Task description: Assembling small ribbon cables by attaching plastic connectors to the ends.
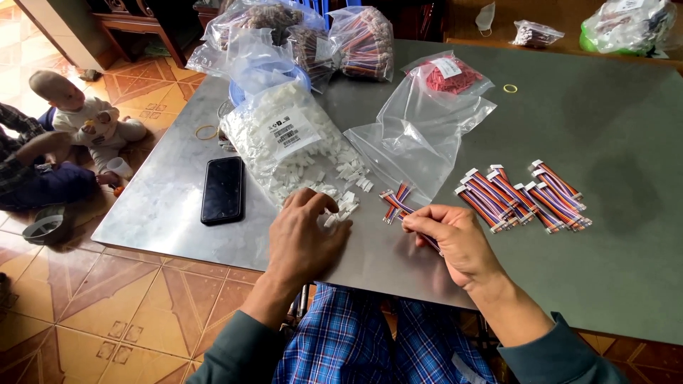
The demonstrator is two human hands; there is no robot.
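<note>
My right hand [455,242] pinches a short bundle of coloured wires [395,204] near its white connector end, just above the metal table [605,128]. My left hand [302,238] rests fingers-down on loose white plastic connector housings [346,206] spilled from an open clear bag [288,142]. Its fingertips touch the small pieces; whether it grips one is hidden. To the right of my right hand lies a row of finished wire bundles with white connectors [523,195].
A black phone [223,189] lies left of the white parts. An empty clear bag [420,135], a bag of red parts [448,75] and bags of wire bundles [359,43] sit behind. A child [89,121] sits on the tiled floor at left.
</note>
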